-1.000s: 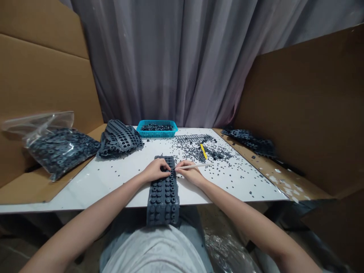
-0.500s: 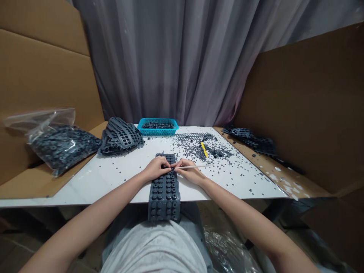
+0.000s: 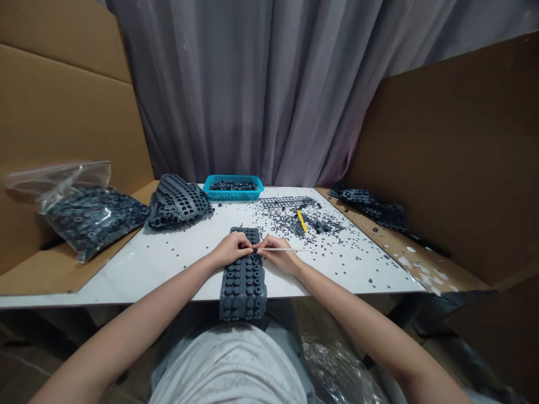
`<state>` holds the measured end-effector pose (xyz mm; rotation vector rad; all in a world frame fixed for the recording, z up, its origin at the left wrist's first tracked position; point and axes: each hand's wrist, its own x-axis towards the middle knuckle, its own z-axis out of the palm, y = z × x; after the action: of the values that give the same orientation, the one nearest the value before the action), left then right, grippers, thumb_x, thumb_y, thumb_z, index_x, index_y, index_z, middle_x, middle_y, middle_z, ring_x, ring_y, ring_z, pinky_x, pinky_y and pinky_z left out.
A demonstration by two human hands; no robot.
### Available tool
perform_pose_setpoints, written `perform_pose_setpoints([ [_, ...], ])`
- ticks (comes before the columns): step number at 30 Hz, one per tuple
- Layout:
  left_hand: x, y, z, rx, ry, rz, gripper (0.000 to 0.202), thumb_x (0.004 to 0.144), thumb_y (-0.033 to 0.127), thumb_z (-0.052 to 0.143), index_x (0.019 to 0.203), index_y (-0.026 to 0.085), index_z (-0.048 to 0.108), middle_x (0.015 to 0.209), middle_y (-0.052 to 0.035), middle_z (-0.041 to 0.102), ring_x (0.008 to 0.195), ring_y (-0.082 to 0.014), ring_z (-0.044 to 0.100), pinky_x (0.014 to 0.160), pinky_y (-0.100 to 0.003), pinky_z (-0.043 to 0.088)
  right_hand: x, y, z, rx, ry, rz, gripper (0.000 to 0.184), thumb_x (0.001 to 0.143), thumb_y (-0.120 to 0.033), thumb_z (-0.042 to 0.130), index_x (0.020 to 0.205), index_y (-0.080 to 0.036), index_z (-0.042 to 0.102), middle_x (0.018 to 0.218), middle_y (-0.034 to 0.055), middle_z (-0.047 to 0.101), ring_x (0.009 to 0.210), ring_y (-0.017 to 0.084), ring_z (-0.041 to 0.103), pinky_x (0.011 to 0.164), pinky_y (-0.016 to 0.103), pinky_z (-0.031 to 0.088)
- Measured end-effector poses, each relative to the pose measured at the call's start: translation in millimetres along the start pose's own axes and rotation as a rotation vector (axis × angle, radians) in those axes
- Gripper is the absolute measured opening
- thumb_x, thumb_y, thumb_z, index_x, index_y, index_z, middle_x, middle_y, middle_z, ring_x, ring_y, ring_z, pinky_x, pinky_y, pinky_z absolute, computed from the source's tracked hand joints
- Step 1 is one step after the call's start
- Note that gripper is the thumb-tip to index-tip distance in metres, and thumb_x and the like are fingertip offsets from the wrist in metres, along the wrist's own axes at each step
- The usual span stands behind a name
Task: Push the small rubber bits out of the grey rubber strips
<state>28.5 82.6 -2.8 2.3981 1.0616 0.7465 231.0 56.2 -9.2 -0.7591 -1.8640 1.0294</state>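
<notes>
The left hand presses down the rubber mat that overhangs the tabletop's near edge, while the right hand pinches a thin stick. If the left hand's pressure eases, the mat may slide off, or the stick may slip and scatter bits.

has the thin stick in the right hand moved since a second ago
Yes. The thin stick, pinched in the right hand, has tipped flatter: its far end sat nearer the yellow tool and now lies lower, further from it.
</notes>
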Motion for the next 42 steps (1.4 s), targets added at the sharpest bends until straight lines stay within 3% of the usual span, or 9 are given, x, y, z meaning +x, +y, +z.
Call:
perform_pose_setpoints([
  [25, 0, 1, -0.5, -0.015, -0.009, -0.018, 0.015, 0.077, 0.030, 0.060, 0.077, 0.018, 0.071, 0.075, -0.0027, 0.063, 0.078, -0.0181, 0.055, 0.073, -0.029, 0.040, 2, 3, -2, -0.209, 0.025, -0.065, 0.017, 0.083, -0.036, 0.057, 0.074, -0.021, 0.059, 0.091, 0.0056, 0.070, 0.081, 0.021, 0.064, 0.072, 0.033, 0.048],
  [31, -1, 3, -1.2, -0.009, 0.009, 0.003, 0.013, 0.076, 0.027, 0.061, 0.078, 0.019, 0.070, 0.074, -0.0021, 0.061, 0.076, -0.0173, 0.054, 0.072, -0.028, 0.040, 6, 6, -11, -0.348, 0.169, -0.027, 0.011, 0.081, -0.030, 0.056, 0.074, -0.021, 0.058, 0.082, 0.0047, 0.069, 0.070, 0.019, 0.061, 0.063, 0.028, 0.042],
  [35, -2, 3, -1.9, -0.010, 0.019, 0.029, 0.011, 0.075, 0.026, 0.064, 0.082, 0.019, 0.070, 0.074, -0.0013, 0.060, 0.077, -0.0167, 0.054, 0.074, -0.028, 0.040, 8, 9, -18, -0.407, 0.317, -0.015, 0.015, 0.082, -0.034, 0.055, 0.074, -0.021, 0.056, 0.071, 0.0030, 0.065, 0.062, 0.017, 0.056, 0.057, 0.026, 0.038],
  [42, -2, 2, -2.4, 0.003, 0.014, 0.056, 0.013, 0.074, 0.026, 0.066, 0.085, 0.020, 0.070, 0.077, -0.0013, 0.059, 0.080, -0.0171, 0.055, 0.075, -0.028, 0.040, 7, 8, -23, -0.395, 0.364, 0.092, 0.024, 0.082, -0.043, 0.055, 0.070, -0.022, 0.054, 0.050, -0.0022, 0.054, 0.049, 0.016, 0.050, 0.053, 0.026, 0.036],
])
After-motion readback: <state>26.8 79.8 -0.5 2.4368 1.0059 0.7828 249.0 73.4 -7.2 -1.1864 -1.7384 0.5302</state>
